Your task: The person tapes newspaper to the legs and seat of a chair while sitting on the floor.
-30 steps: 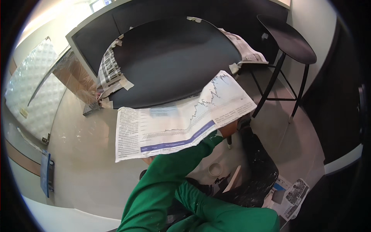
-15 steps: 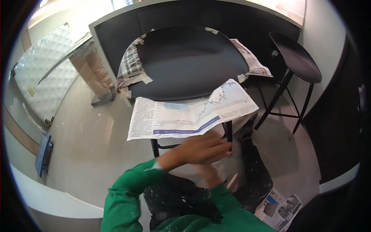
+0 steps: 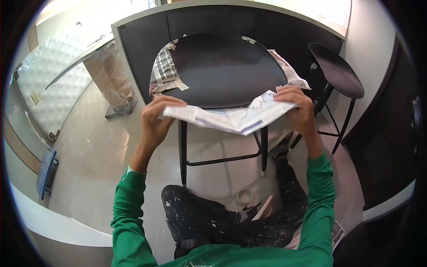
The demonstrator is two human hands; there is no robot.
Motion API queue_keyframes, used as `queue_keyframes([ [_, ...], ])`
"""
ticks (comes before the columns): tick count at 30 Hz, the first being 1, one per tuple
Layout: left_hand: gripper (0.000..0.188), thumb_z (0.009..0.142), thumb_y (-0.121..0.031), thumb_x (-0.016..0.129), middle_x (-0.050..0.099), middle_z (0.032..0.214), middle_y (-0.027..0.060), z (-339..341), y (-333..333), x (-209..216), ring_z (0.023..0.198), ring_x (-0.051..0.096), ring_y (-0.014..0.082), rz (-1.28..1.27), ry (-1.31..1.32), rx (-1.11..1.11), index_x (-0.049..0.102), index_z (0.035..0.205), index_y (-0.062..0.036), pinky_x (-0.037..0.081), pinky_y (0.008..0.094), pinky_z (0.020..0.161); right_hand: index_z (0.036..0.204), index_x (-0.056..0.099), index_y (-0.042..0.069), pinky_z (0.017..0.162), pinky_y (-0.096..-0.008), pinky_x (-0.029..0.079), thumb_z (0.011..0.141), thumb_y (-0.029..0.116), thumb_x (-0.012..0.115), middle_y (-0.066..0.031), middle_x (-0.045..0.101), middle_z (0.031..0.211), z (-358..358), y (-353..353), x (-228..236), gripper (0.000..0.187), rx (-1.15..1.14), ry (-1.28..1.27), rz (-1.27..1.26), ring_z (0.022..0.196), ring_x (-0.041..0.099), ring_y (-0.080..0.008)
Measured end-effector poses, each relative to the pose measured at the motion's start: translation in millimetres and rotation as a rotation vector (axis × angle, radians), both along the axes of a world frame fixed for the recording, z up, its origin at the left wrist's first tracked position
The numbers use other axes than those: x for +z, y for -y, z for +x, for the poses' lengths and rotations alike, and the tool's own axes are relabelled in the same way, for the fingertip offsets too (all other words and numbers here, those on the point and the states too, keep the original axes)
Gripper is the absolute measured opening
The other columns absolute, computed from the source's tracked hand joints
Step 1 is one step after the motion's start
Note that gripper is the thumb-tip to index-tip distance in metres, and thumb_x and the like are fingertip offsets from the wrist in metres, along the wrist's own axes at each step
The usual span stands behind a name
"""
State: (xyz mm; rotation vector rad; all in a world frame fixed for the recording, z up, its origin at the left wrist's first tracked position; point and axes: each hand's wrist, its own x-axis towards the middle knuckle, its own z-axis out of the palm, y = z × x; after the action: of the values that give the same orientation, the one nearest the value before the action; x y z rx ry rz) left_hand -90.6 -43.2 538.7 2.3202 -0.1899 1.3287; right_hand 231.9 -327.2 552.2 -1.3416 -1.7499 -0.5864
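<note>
**Where the stool seat (image 3: 229, 66) curves nearest, a newspaper sheet (image 3: 213, 119) is stretched**

While dark, pale-flecked trousers (image 3: 222, 227) lie folded on the floor (image 3: 98, 155), 2 green sleeves (image 3: 129, 213) reach forward on either side. Pale ring, like a tape roll (image 3: 244, 202), flat on the floor near the feet.

Left hand (image 3: 155, 118): fingers clamped on the sheet's left end. Right hand (image 3: 299, 107): fingers clamped on its right end. Sheet sags between them, creased, near edge tipped up; part of a line chart shows toward the right. Far edge runs along the seat's front; cannot tell whether it is fixed there. Below it, 2 dark stool legs (image 3: 183, 151) and 1 crossbar (image 3: 227, 159).

Seat black and smooth. 2 more newspaper pieces flank it, left piece (image 3: 163, 69) and right piece (image 3: 288, 69), with torn pale tape (image 3: 181, 84) at the rim.

Off right, another black stool (image 3: 336, 69). Off left, a blue wheeled platform (image 3: 46, 173), then a plastic-wrapped brown carton (image 3: 106, 73) and a white dimpled panel (image 3: 53, 84). Behind the seat, a dark counter (image 3: 140, 49) with a pale edge.
</note>
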Motion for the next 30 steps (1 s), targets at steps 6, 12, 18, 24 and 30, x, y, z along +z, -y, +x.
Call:
queue_keyframes([
  [6,0.028,0.098,-0.023,0.072,0.067,0.075,0.0049,39,-2,18,0.075,0.054,0.0165,-0.247,0.128,0.430,0.073,0.085,0.0016,0.044,0.0326,0.067,0.099,0.075,-0.001,0.074,-0.0306,0.049,0.094,0.018,0.076,-0.0078,0.070,0.084,10,-37,37,0.020,-0.123,-0.447,-0.189,0.077,0.062,-0.0138],
  [12,0.034,0.093,-0.033,0.075,0.067,0.074,0.0087,54,-14,24,0.082,0.056,0.0254,-0.048,0.071,0.700,0.073,0.082,-0.0004,0.046,0.0394,0.074,0.077,0.067,-0.002,0.058,-0.0296,0.039,0.093,0.027,0.077,0.0022,0.054,0.065,49,-77,40,0.035,-0.237,-0.358,-0.215,0.063,0.046,-0.0054],
  [18,0.028,0.085,-0.030,0.080,0.072,0.092,0.0092,56,-32,39,0.091,0.058,0.0286,0.110,-0.185,0.779,0.074,0.081,-0.0032,0.044,0.0447,0.086,0.081,0.070,-0.002,0.063,-0.0406,0.046,0.088,0.031,0.077,-0.0128,0.065,0.067,56,-92,47,0.034,-0.452,-0.194,-0.338,0.063,0.063,-0.0238],
  [24,0.033,0.083,-0.033,0.082,0.071,0.106,0.0099,53,-42,59,0.104,0.062,0.0299,0.190,-0.209,0.773,0.074,0.100,-0.0060,0.044,0.0446,0.093,0.079,0.065,-0.003,0.065,-0.0426,0.045,0.086,0.031,0.079,-0.0156,0.062,0.067,59,-111,46,0.037,-0.457,-0.089,-0.356,0.066,0.061,-0.0299],
  [30,0.068,0.082,-0.041,0.084,0.062,0.137,0.0134,66,61,30,0.130,0.057,0.0330,0.523,-0.128,0.315,0.060,0.138,-0.0115,0.044,0.0460,0.111,0.081,0.066,-0.003,0.070,-0.0452,0.048,0.085,0.029,0.078,-0.0178,0.066,0.071,68,-109,36,0.035,-0.517,-0.062,-0.406,0.073,0.066,-0.0350],
])
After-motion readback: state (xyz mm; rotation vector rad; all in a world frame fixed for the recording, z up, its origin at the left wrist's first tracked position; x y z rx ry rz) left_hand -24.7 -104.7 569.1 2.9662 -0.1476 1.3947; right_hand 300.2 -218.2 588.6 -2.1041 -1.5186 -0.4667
